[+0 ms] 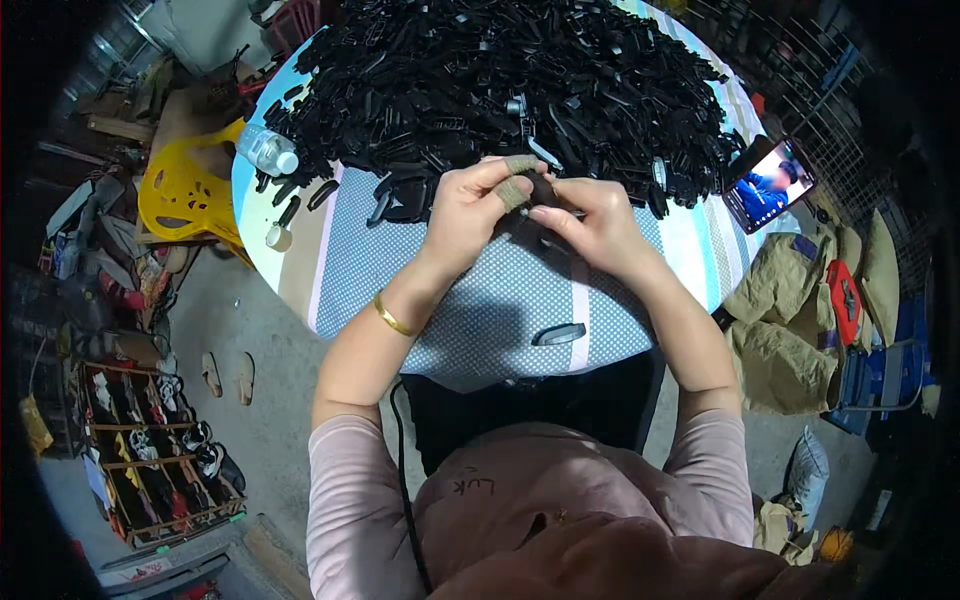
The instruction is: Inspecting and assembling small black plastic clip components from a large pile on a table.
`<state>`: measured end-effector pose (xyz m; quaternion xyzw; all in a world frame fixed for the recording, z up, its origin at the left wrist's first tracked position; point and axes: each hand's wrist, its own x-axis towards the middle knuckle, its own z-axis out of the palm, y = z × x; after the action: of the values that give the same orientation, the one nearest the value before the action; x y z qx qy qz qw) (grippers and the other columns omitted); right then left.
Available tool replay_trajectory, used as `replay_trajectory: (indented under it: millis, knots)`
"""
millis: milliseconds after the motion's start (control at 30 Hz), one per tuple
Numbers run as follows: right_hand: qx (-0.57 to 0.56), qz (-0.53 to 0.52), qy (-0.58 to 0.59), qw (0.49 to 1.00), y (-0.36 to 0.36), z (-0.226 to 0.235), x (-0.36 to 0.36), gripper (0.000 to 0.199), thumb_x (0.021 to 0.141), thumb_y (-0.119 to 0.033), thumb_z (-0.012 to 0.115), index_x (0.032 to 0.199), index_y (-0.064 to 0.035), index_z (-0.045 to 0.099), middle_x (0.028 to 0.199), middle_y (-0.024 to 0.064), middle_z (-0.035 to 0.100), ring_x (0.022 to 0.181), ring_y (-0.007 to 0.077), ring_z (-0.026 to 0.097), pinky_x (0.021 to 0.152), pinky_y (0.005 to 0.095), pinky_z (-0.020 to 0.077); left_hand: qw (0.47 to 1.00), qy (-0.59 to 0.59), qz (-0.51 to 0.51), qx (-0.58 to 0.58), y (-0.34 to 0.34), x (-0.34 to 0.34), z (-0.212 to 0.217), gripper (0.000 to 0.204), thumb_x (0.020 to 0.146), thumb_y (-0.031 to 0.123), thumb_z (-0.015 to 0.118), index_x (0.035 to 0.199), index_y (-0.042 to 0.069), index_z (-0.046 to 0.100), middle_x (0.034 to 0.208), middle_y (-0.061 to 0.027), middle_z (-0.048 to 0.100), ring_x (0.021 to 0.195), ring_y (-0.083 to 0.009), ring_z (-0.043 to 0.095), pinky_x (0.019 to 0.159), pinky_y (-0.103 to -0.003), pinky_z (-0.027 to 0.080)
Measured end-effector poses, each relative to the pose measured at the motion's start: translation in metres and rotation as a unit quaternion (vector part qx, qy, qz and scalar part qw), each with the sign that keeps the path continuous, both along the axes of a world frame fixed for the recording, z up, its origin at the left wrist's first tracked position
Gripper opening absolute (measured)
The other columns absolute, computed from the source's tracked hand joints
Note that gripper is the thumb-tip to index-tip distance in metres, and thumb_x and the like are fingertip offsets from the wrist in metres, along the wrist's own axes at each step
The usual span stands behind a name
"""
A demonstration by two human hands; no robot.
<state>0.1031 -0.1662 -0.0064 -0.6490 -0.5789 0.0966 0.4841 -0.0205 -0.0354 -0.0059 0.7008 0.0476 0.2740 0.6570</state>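
Both my hands meet over the near side of the table, in front of a large heap of black plastic parts [450,90]. Between their fingertips is a small dark part [541,190], mostly hidden by the fingers. My left hand [478,200], with tan wraps on its thumb and a finger, pinches it from the left. My right hand [592,218] is closed on it from the right, thumb and fingertips together. One loose black oblong part [559,334] lies by itself near the table's front edge. The exact kind of the held part cannot be made out.
The round table [400,300] has a patterned cloth. A clear plastic bottle [267,150] lies at its left edge; a lit phone [770,187] leans at the right. Beyond are a yellow plastic chair [190,195], a shoe rack [155,450] and brown sacks [785,360].
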Motion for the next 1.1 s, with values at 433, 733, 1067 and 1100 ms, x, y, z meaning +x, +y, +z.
replay_trajectory:
  millis: [433, 733, 1067, 1100]
  knots:
    - [-0.129, 0.014, -0.327, 0.936, -0.003, -0.008, 0.012, 0.026, 0.066, -0.007, 0.065, 0.092, -0.0029, 0.064, 0.09, 0.0062, 0.059, 0.084, 0.0229, 0.053, 0.074, 0.0334, 0.0466, 0.848, 0.101, 0.15, 0.498, 0.008, -0.004, 0.009, 0.024, 0.068, 0.009, 0.066, 0.091, 0.002, 0.065, 0.082, -0.012, 0.059, 0.078, -0.0257, 0.054, 0.075, -0.033, 0.045]
    - [0.06, -0.059, -0.271, 0.959, 0.006, -0.015, 0.032, 0.018, 0.075, -0.01, 0.062, 0.091, -0.0018, 0.063, 0.084, 0.0094, 0.062, 0.079, 0.0257, 0.059, 0.068, 0.0342, 0.0486, 0.733, 0.144, 0.187, 0.638, 0.012, 0.015, -0.011, 0.023, 0.068, 0.007, 0.065, 0.09, 0.002, 0.063, 0.09, -0.0076, 0.052, 0.088, -0.0242, 0.048, 0.074, -0.033, 0.041]
    - [0.134, -0.108, -0.002, 0.985, 0.013, -0.019, 0.037, 0.019, 0.076, -0.003, 0.054, 0.092, -0.0025, 0.064, 0.103, 0.0089, 0.059, 0.088, 0.0176, 0.058, 0.075, 0.025, 0.0455, 0.739, 0.014, 0.144, 0.658, 0.029, 0.02, -0.017, 0.012, 0.07, 0.008, 0.053, 0.079, 0.004, 0.062, 0.082, -0.0043, 0.054, 0.082, -0.0209, 0.049, 0.069, -0.032, 0.039]
    - [0.134, -0.112, -0.003, 0.985, 0.012, -0.018, 0.036, 0.019, 0.076, -0.003, 0.054, 0.092, -0.0025, 0.064, 0.103, 0.0089, 0.059, 0.088, 0.0176, 0.058, 0.075, 0.025, 0.0455, 0.729, 0.029, 0.136, 0.67, 0.027, 0.02, -0.016, 0.014, 0.07, 0.007, 0.053, 0.08, 0.004, 0.062, 0.082, -0.0041, 0.055, 0.082, -0.0211, 0.049, 0.07, -0.031, 0.039]
